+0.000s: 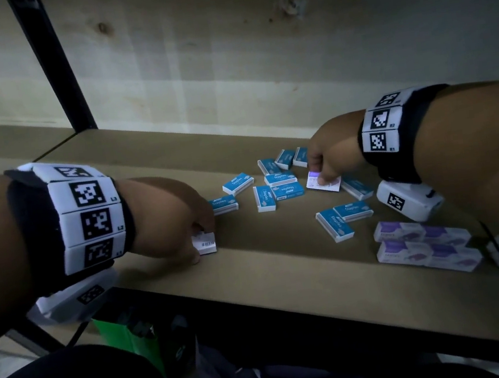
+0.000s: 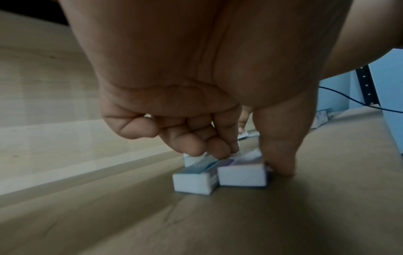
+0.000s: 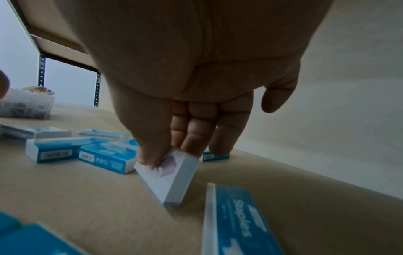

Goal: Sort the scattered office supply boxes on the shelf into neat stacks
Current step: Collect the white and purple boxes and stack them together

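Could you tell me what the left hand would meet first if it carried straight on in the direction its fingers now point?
Probably the blue staples box just beyond the fingertips of the left hand, which grips a white box; depth is hard to judge.

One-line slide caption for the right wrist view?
Right hand pinches a white-and-purple cardboard box tilted off the brown shelf board, among blue staple boxes.

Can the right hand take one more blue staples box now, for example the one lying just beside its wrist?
Probably not yet. The right hand already pinches a white and purple box between thumb and fingers, so it is occupied. The blue staples box lies uncovered on the shelf, so nothing else blocks it.
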